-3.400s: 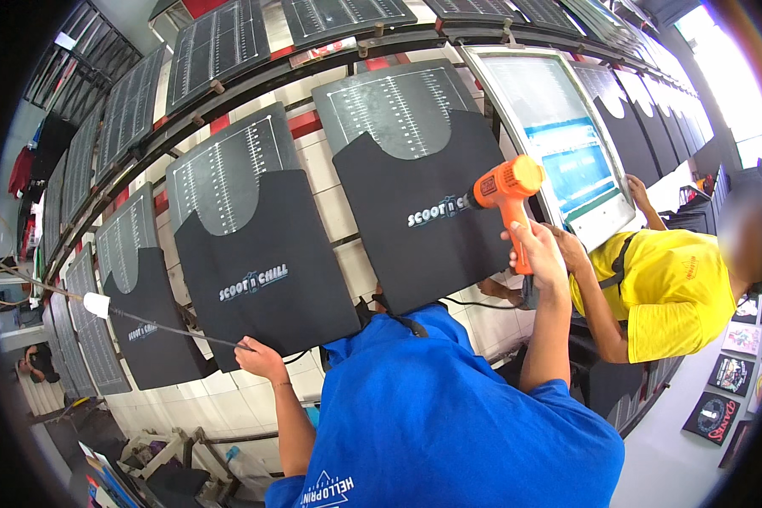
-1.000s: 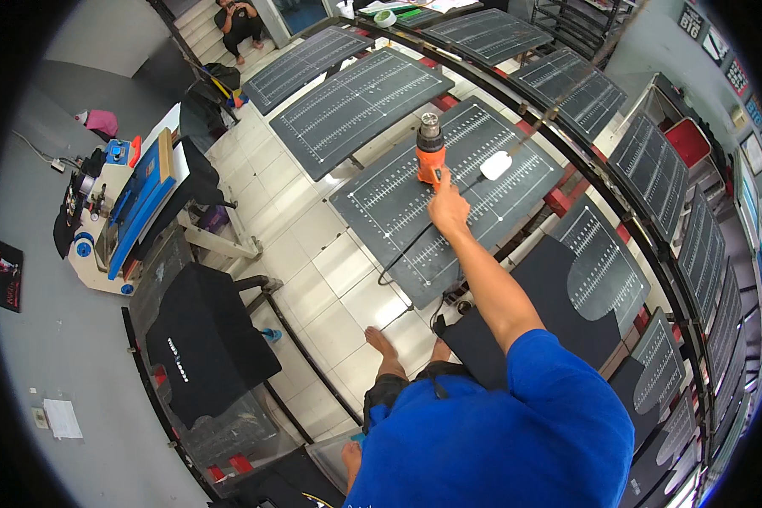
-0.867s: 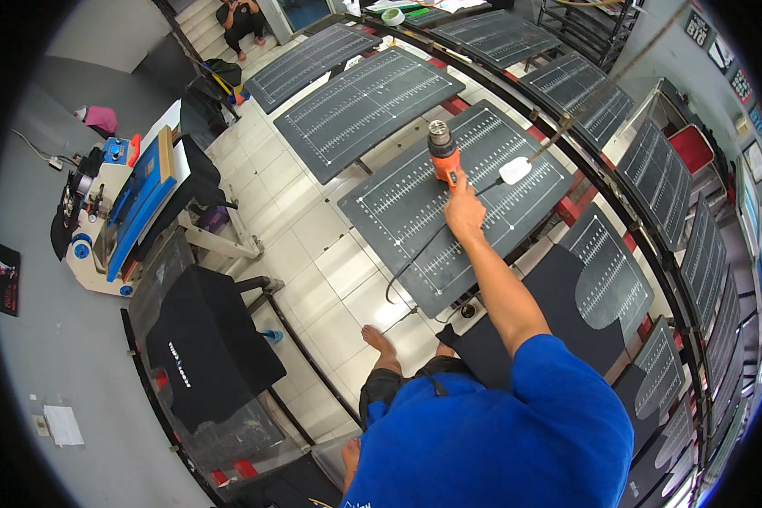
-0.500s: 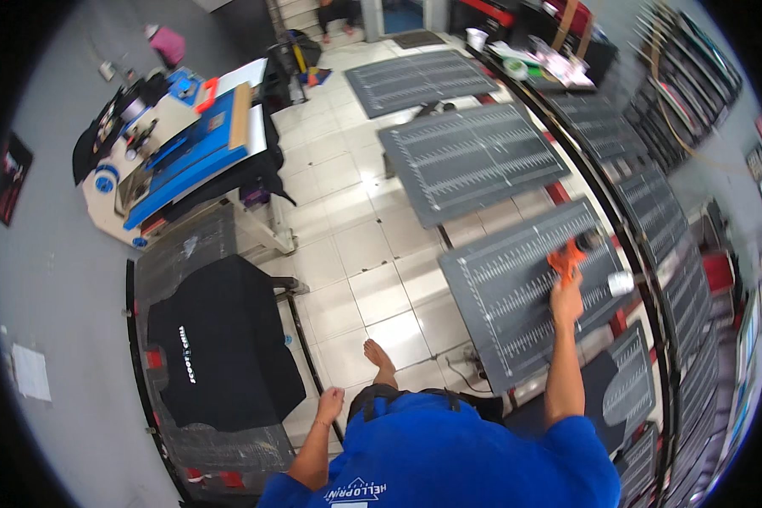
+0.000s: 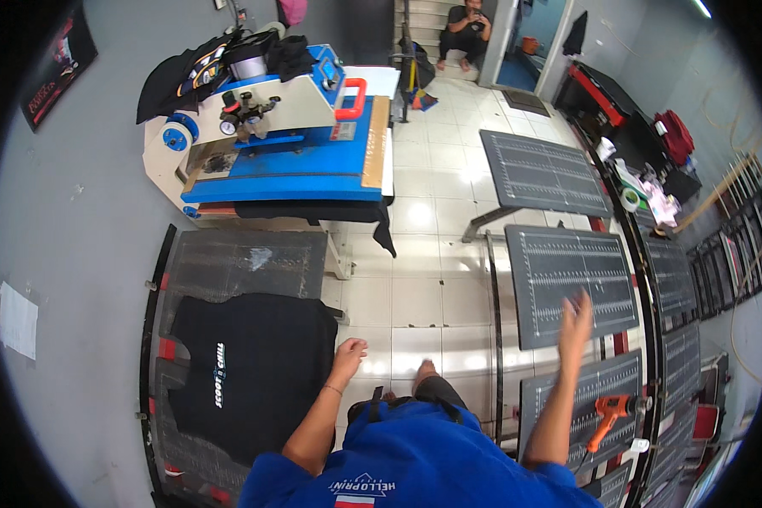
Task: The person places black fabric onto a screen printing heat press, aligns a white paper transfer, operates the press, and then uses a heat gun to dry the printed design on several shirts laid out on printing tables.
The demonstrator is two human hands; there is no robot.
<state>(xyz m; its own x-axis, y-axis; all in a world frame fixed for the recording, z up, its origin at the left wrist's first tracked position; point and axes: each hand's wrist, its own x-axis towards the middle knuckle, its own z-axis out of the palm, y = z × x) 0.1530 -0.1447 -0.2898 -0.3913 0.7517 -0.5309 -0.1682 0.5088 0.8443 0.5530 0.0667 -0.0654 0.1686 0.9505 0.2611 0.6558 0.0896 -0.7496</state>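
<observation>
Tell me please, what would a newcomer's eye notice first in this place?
Probably the large blue press with its red handle, at the upper left. Then the bright orange heat gun, lying on a dark grey board at the lower right, and the black garment with pale lettering, spread out at the left, near the left hand.

The heat gun (image 5: 614, 411), orange with a dark nozzle, lies on its side, clear of the right fingers (image 5: 582, 302), nearer the body and farther right; its nozzle points right, its handle slants back toward the wearer. Beneath the right fingers is a flat dark-grey board (image 5: 550, 262) with white ruled lines; whether they touch it cannot be told. The black shirt (image 5: 271, 364), spread flat with a small pale print running sideways, lies just left of the left fingers (image 5: 356, 345).
</observation>
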